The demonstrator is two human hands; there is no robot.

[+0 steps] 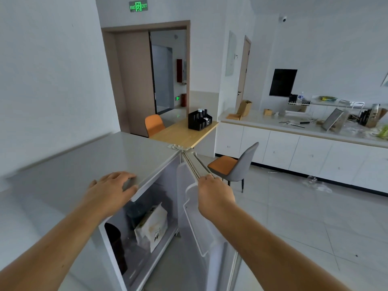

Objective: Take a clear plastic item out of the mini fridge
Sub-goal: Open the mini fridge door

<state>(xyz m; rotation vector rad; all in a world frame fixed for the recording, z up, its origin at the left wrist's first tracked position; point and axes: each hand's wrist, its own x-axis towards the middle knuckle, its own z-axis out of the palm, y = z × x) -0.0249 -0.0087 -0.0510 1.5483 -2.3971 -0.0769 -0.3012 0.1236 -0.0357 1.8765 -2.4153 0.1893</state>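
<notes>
Now my left hand (111, 187) lies flat on the fridge (84, 164) top, fingers spread; my right hand (212, 192) has fingers clamped on the door (197, 227) edge. Any clear plastic item would lie below both hands, left nearer, but I can't pick one out.

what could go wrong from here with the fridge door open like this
The right hand grips the top edge of the open door; swung wider, the door may hit the grey chair beside it. The left hand rests on the mini fridge top at the front edge, fingers over the lip, so a closing door could pinch them. The white bag leans inside and may topple during reaching.
</notes>
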